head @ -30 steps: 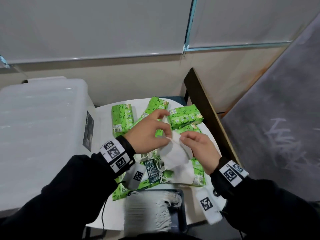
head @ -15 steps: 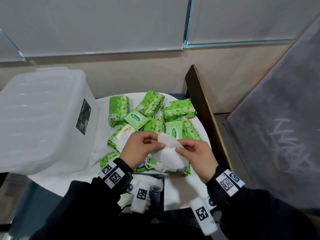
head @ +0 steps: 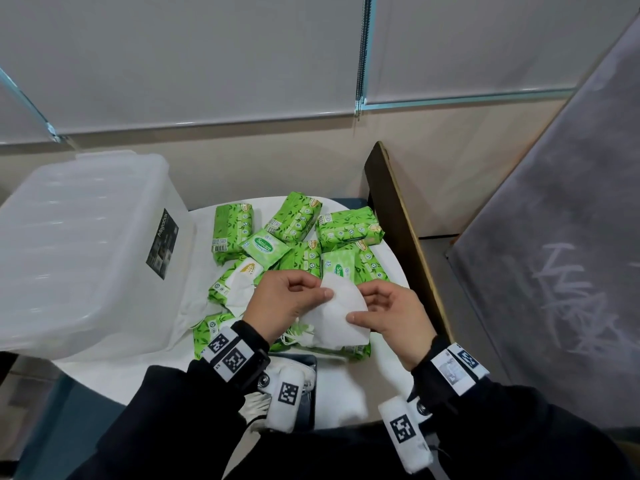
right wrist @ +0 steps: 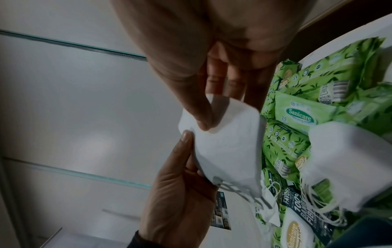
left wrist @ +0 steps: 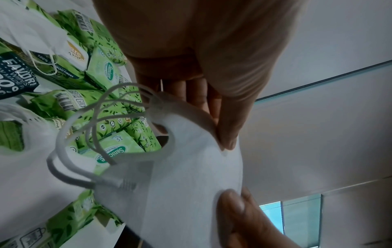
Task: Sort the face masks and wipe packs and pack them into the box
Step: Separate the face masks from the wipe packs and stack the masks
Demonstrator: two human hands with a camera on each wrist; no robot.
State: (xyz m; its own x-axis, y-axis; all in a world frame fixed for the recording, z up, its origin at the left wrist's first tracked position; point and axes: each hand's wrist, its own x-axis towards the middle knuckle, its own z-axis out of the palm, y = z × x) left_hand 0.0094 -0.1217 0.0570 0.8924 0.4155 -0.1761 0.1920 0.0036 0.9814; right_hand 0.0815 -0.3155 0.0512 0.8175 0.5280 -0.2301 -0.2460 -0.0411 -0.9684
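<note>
- Two hands are sharing one folded white fabric face mask [head: 341, 311], holding it up clear of the pile of green leaf-printed plastic wipe packs [head: 346, 228] lying on the white round table [head: 349, 393].
- Left hand [head: 282, 303] is pinching the mask's upper edge: thumb pressing on one face, remaining fingers [left wrist: 198, 95] lying close together behind it.
- Right hand [head: 394, 322] is pinching the opposite, lower corner between thumb and forefinger; the other fingers [right wrist: 222, 83] are sitting extended and slightly parted behind the fabric.
- Mask is lying directly between the two sets of fingertips, its long axis running from the left pinch down and across to the right pinch.
- White elastic ear loops [left wrist: 89, 134] are dangling off the mask's near end, below the left fingers, hanging towards the wipe packs.
- Translucent white lidded plastic storage box [head: 86, 258] is standing well to the outside of the left fingers, away from the right hand; lid appears to be on.
- Judgement: left hand is the nearer one to the box, so a one-handed carry would be falling to it, with the right pinch releasing first.
- Risk being noted: loose loops snagging on a pack beneath the fingers.
- More white masks [head: 239, 289] are lying among the packs just beyond the left knuckles.
</note>
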